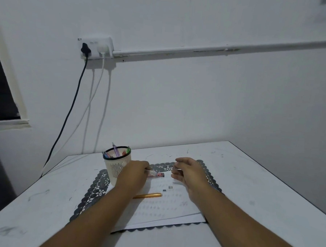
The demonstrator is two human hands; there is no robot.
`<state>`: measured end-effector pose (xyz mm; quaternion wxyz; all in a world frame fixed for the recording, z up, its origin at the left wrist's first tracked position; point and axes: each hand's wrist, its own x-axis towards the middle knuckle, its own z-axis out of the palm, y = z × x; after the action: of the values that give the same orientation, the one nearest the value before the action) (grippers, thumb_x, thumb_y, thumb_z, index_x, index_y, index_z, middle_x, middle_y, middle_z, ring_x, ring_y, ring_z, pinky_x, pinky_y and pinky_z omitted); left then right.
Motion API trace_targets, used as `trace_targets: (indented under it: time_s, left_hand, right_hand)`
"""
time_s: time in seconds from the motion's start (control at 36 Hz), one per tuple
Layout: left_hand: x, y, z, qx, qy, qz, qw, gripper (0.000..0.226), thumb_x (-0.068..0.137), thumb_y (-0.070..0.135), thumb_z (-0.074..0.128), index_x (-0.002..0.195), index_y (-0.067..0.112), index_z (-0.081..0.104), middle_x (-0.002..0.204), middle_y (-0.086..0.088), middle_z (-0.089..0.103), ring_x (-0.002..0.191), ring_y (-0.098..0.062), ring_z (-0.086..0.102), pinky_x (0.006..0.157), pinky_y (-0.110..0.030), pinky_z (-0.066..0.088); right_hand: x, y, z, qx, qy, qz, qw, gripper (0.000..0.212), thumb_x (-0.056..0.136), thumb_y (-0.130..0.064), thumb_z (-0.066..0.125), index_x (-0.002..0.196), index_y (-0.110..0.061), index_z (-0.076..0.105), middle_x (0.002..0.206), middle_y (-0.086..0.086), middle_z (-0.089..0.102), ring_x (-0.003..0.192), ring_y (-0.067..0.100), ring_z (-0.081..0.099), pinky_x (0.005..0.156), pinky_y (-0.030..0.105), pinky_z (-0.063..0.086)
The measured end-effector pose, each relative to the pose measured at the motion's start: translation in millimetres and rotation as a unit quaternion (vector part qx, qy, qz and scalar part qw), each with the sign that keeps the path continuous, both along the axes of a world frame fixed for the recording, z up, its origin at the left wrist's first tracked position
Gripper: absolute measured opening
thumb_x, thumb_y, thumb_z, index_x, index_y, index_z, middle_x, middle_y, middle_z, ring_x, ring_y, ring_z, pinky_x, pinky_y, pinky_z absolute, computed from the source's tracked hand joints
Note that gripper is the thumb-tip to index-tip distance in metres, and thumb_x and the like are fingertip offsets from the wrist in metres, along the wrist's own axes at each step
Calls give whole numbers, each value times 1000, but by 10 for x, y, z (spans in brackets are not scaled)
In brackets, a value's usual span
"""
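Observation:
My left hand (135,175) grips a small red and dark packet (156,175) with a clear end, held low over the printed paper sheet (160,202). My right hand (188,172) hovers just to its right, fingers curled, pinching a small pale thing at its fingertips; what that thing is I cannot tell. An orange pen (148,195) lies on the paper below my left hand. Two tiny dark bits (167,188) sit on the sheet between my wrists.
A white slotted pen cup (116,168) with several coloured pens stands left of my left hand. A dark lace-edged mat (90,193) lies under the paper on the white table (258,194). Cables hang from a wall socket (95,48) at the back left.

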<state>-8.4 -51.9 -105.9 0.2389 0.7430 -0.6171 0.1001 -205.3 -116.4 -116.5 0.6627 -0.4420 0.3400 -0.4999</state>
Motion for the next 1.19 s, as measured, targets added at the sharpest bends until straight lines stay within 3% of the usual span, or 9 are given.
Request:
trace_targets:
  time_s: [0.17, 0.33, 0.5, 0.61, 0.69, 0.75, 0.97, 1.11, 1.19]
  left_hand:
    - [-78, -222, -37, 25, -54, 3, 998, 26, 96, 11, 53, 104, 23, 75, 97, 2, 69, 91, -16, 60, 69, -30, 46]
    - [-97, -287, -204, 29, -175, 35, 984, 22, 92, 31, 53, 95, 29, 74, 94, 9, 66, 91, -15, 58, 71, -34, 53]
    - [-29, -57, -55, 3, -56, -78, 995, 22, 99, 24, 57, 113, 30, 73, 109, 10, 66, 105, -13, 58, 87, -35, 51]
    - [-9, 251, 67, 82, 36, -194, 977, 8, 94, 31, 68, 96, 35, 75, 93, 17, 67, 87, -3, 61, 80, -33, 54]
    - [-39, 438, 42, 95, 94, -200, 971, 8, 85, 46, 75, 89, 39, 75, 92, 19, 69, 87, -4, 62, 77, -32, 55]
    - [-67, 498, -16, 98, 98, -180, 974, 13, 81, 51, 74, 89, 41, 73, 92, 19, 67, 86, -3, 61, 77, -33, 56]
    - [-27, 546, -127, 86, 61, -153, 982, 6, 91, 31, 65, 93, 36, 69, 92, 17, 61, 82, -3, 58, 75, -37, 55]
    - [-34, 537, -158, 80, 53, -154, 983, 5, 94, 32, 66, 98, 34, 67, 93, 17, 60, 83, -2, 56, 72, -25, 49]
    - [-54, 522, -170, 62, 66, -151, 984, 6, 95, 29, 62, 94, 33, 66, 92, 17, 61, 83, -3, 56, 76, -32, 53]
  right_hand:
    - [-20, -9, 2, -2, 4, 1, 1000, 15, 96, 4, 64, 110, -2, 66, 90, 17, 71, 71, 25, 68, 72, 40, 64]
    - [-5, -46, -12, -7, 29, 6, 1000, 13, 98, -2, 62, 110, -5, 66, 96, 21, 76, 67, 26, 67, 60, 35, 59]
    - [48, -74, -40, -31, 67, -9, 997, 12, 95, -3, 61, 103, -10, 68, 86, 16, 77, 63, 26, 66, 57, 35, 55]
    - [73, -47, -33, -44, 87, -7, 995, 9, 95, -2, 63, 100, -8, 68, 83, 14, 76, 62, 24, 64, 53, 33, 52]
    - [77, -26, -43, -50, 92, -5, 994, 8, 94, -1, 65, 94, -8, 68, 84, 13, 74, 63, 24, 62, 51, 32, 51]
    - [79, -22, -56, -53, 96, -11, 994, 8, 92, -1, 66, 94, -8, 68, 84, 14, 73, 64, 25, 61, 51, 33, 51]
    - [169, 52, -42, -64, 116, -8, 991, 9, 98, -1, 57, 101, -7, 64, 85, 19, 76, 60, 28, 59, 48, 33, 45]
    - [203, 139, -39, -92, 136, 5, 986, 9, 99, 0, 54, 103, -4, 61, 80, 19, 75, 52, 24, 55, 48, 32, 40]
    - [195, 179, -47, -103, 127, 16, 986, 8, 98, 0, 55, 103, -3, 61, 80, 19, 75, 56, 25, 53, 50, 33, 39]
